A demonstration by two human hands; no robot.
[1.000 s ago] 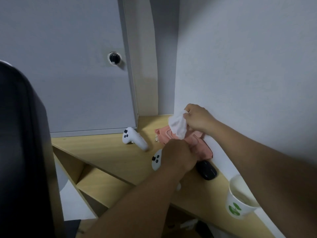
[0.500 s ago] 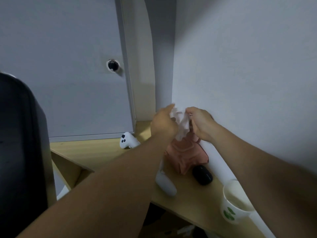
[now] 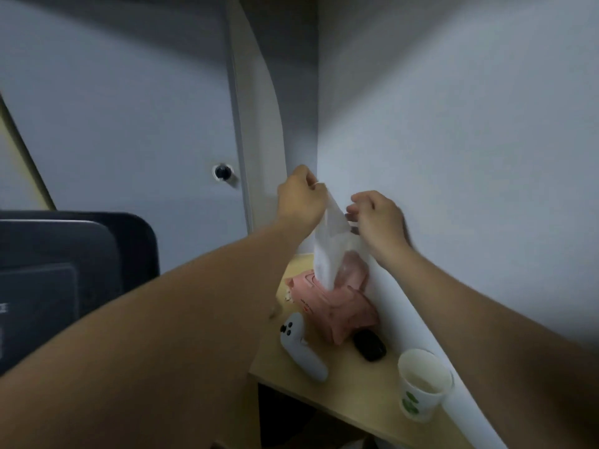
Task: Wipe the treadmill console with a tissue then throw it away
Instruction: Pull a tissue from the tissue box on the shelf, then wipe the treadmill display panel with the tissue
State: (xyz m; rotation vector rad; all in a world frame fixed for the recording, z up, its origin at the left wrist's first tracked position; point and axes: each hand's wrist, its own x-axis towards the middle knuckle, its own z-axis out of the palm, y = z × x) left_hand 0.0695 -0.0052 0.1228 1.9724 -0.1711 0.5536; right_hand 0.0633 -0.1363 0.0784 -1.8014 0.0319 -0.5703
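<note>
- A home room: a wooden tabletop (image 3: 350, 380) in a white-walled corner carries a game controller (image 3: 301, 351), a pink tissue pack (image 3: 340, 315) and a paper cup (image 3: 421, 387).
- A grey door (image 3: 129, 124) stands beside it.

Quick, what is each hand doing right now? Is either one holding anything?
The left hand is closed, pinching the top corner of the white tissue.
The right hand is closed, pinching the same tissue's other edge.

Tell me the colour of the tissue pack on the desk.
The tissue pack is pink, seen in the head view.
</note>
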